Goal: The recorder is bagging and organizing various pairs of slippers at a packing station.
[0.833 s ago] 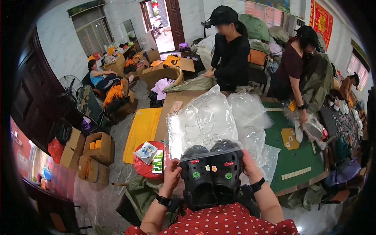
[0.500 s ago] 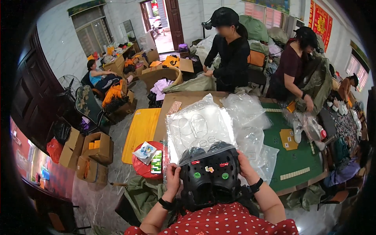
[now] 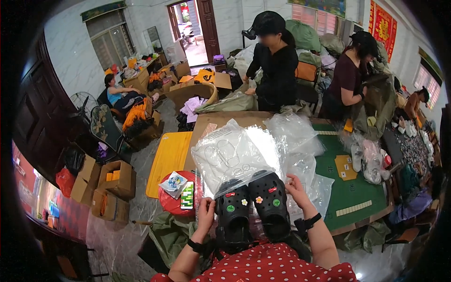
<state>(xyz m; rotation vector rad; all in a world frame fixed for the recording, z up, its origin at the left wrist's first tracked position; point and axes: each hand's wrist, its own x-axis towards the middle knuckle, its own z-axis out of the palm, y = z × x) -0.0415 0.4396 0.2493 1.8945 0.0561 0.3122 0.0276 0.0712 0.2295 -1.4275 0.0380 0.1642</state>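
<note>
Cluttered tabletop [image 3: 347, 191] ahead: loose clear bags [image 3: 300, 136] lie right of the black clogs [image 3: 268, 207], whose toes sit under a plastic bag [image 3: 230, 152]; a phone [image 3: 187, 195] tops the red stool [image 3: 168, 201]. My left hand [image 3: 205, 216] reaches up, fingers pinching that bag's edge; my right [image 3: 299, 191] mirrors it, grip unclear.

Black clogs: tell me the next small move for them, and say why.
I'd probably slide the black clogs a little deeper into the clear bag ahead of them: its plastic seems to cover only their toes, while the heels lie bare outside its edge.
</note>
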